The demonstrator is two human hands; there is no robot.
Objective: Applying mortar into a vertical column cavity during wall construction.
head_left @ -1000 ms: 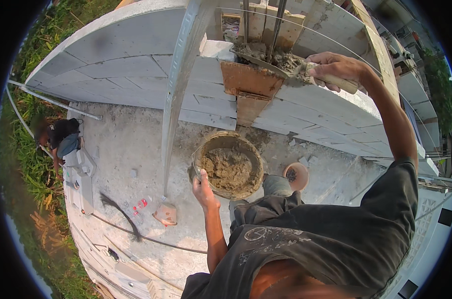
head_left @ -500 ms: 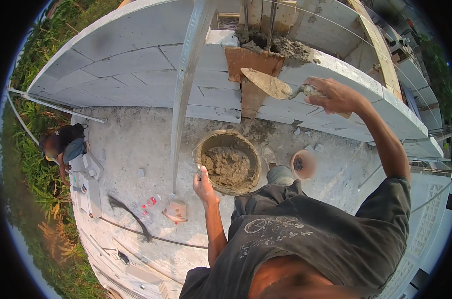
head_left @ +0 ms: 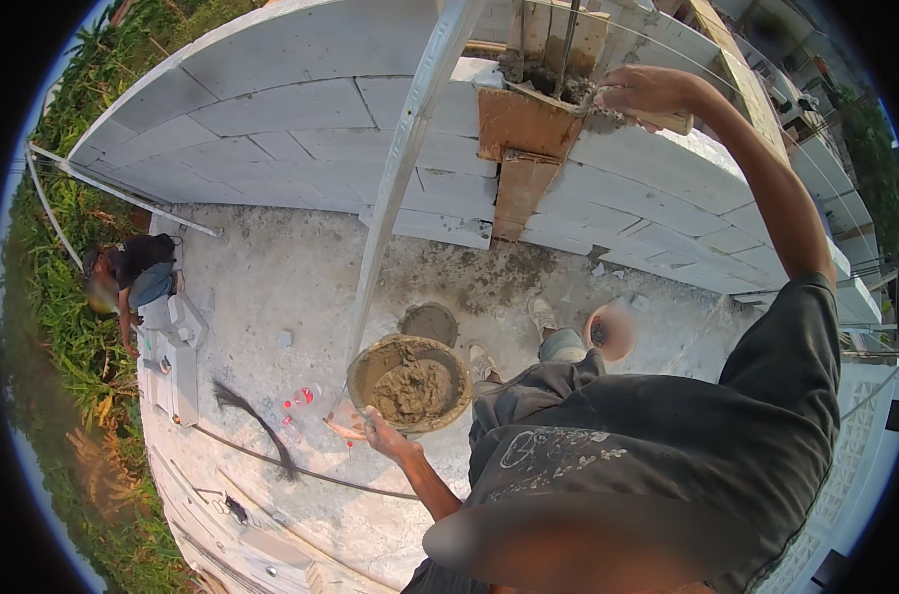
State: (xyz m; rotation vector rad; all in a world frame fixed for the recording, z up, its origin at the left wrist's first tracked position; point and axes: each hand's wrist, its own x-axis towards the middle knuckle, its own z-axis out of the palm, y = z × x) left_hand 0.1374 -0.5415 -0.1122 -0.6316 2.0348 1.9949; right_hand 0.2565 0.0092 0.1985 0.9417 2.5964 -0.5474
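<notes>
My left hand [head_left: 392, 439] is closed on the near edge of a mortar-crusted bucket [head_left: 373, 365], or on its handle there. Wet grey mortar [head_left: 413, 392] fills the bucket's lower part. Up at the top of the block wall, my right hand [head_left: 650, 91] grips a trowel [head_left: 677, 122]. Its blade is mostly hidden behind the hand, beside more mortar [head_left: 578, 91]. Close by is a column gap with upright steel bars [head_left: 568, 45], faced by a brown board [head_left: 521, 127].
A metal post [head_left: 410, 148] slants up before the white block wall [head_left: 311, 104]. On the floor are a round dark patch [head_left: 430, 324], an orange-rimmed container [head_left: 609, 332], a bundle of dark wires [head_left: 261, 431] and a red-marked bottle [head_left: 302, 396]. Another person [head_left: 145, 275] crouches at far left.
My right hand has carried the trowel up and away to the wall top beside the column. The bucket has shifted left and nearer with my left hand, uncovering the dark floor patch.
</notes>
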